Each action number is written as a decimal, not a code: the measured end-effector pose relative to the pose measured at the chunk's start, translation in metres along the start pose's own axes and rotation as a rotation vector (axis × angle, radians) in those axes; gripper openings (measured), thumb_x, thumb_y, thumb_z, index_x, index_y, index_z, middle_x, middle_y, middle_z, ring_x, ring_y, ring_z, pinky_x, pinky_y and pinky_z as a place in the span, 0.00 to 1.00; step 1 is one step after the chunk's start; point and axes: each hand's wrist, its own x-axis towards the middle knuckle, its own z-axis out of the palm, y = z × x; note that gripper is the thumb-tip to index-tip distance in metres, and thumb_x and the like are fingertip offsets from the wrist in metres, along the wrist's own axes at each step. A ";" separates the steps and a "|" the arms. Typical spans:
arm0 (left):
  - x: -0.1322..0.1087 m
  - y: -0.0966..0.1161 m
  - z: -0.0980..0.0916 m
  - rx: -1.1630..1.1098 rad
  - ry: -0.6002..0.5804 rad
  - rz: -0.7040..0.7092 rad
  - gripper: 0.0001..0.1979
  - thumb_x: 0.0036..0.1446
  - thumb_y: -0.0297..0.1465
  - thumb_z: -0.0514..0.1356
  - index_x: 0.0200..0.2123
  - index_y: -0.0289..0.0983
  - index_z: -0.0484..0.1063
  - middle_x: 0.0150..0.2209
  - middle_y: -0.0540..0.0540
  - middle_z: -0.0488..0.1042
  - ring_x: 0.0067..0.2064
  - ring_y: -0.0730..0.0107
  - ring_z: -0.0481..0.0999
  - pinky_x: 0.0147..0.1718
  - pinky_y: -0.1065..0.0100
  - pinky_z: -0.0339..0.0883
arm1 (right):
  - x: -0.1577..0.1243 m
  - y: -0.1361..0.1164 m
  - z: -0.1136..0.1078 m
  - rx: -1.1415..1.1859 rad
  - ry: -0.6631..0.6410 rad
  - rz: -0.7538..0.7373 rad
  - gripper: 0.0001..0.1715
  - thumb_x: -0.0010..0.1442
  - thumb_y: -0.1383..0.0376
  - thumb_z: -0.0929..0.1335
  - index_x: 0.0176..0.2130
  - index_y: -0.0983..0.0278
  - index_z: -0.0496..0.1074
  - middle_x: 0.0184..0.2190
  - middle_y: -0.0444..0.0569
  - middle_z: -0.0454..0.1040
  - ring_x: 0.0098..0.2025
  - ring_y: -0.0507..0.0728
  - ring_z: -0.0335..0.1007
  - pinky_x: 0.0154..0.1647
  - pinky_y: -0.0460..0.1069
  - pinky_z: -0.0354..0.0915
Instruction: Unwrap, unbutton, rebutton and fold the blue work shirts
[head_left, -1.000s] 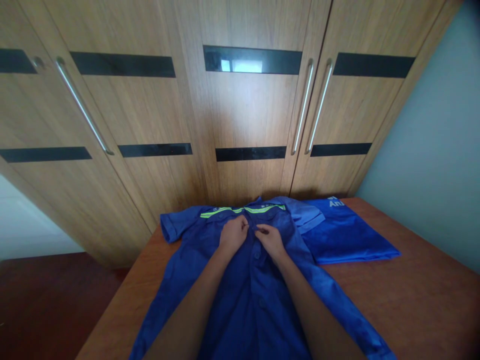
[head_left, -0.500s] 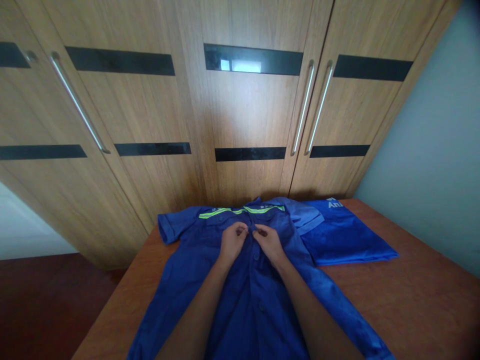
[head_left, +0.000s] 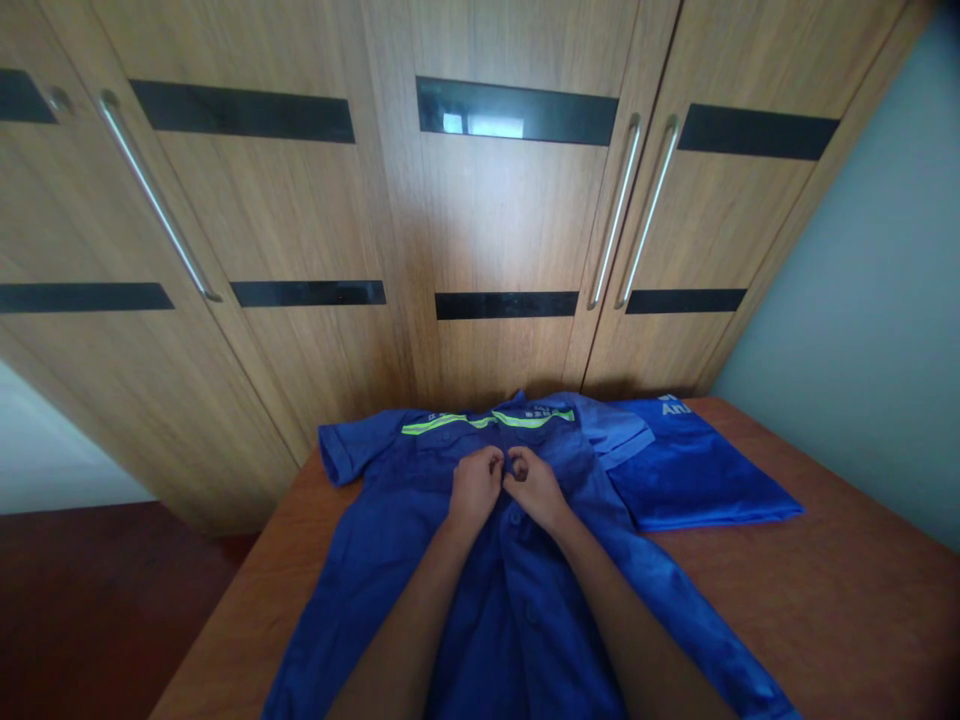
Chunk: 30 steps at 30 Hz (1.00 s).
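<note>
A short-sleeved blue work shirt (head_left: 390, 540) with yellow-green reflective strips across the chest lies front up. At its front placket, just below the strips, my left hand (head_left: 477, 488) is closed, fingertips pinched on the cloth. My right hand (head_left: 534, 490) is closed too, pinching the placket right beside the left, the fingertips almost meeting. What exactly sits between the fingers is hidden. Below my right hand a button (head_left: 515, 518) shows on the placket, and another button (head_left: 532, 612) lies further down.
A folded bright blue garment (head_left: 697, 480) with white lettering lies to the right, partly under the shirt's sleeve. Both rest on a reddish-brown wooden table (head_left: 840, 610). Behind it stands a wooden wardrobe (head_left: 495, 220) with metal handles. A pale wall (head_left: 862, 330) is at the right.
My hands have come slightly closer together at the placket, and the left has turned more over its fingertips. The whole view has shifted a little.
</note>
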 end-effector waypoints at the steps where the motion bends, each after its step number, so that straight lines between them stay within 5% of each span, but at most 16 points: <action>1: 0.000 -0.001 0.000 -0.013 -0.004 -0.004 0.10 0.53 0.21 0.56 0.31 0.39 0.75 0.31 0.48 0.78 0.36 0.68 0.76 0.39 0.69 0.63 | 0.000 -0.001 0.000 -0.010 -0.011 -0.008 0.19 0.46 0.70 0.65 0.42 0.64 0.70 0.19 0.35 0.63 0.22 0.50 0.62 0.26 0.45 0.57; 14: 0.007 -0.017 0.005 -0.364 0.051 -0.123 0.12 0.55 0.36 0.56 0.30 0.34 0.75 0.29 0.45 0.79 0.32 0.67 0.78 0.30 0.71 0.69 | -0.007 -0.016 -0.002 0.135 -0.139 -0.059 0.28 0.50 0.67 0.68 0.52 0.65 0.66 0.22 0.36 0.66 0.24 0.50 0.63 0.28 0.44 0.61; 18: 0.007 -0.019 0.005 -0.386 0.070 -0.133 0.11 0.54 0.34 0.56 0.30 0.34 0.75 0.29 0.45 0.79 0.33 0.66 0.78 0.31 0.71 0.69 | -0.006 -0.015 -0.006 0.096 -0.035 -0.072 0.17 0.57 0.64 0.64 0.46 0.64 0.71 0.25 0.42 0.71 0.26 0.51 0.66 0.31 0.45 0.64; 25: 0.006 -0.014 0.007 -0.311 0.091 -0.117 0.05 0.51 0.28 0.58 0.28 0.35 0.74 0.29 0.47 0.79 0.34 0.67 0.78 0.35 0.70 0.69 | -0.006 -0.021 -0.012 -0.357 0.100 -0.100 0.10 0.59 0.64 0.64 0.36 0.60 0.76 0.33 0.48 0.73 0.35 0.55 0.69 0.40 0.48 0.63; 30: 0.003 -0.009 0.007 -0.231 0.099 -0.102 0.05 0.53 0.28 0.58 0.30 0.35 0.74 0.30 0.47 0.79 0.33 0.69 0.78 0.34 0.71 0.69 | -0.002 -0.017 -0.011 -0.223 0.134 -0.007 0.10 0.58 0.63 0.64 0.33 0.61 0.76 0.34 0.49 0.76 0.37 0.57 0.70 0.42 0.49 0.63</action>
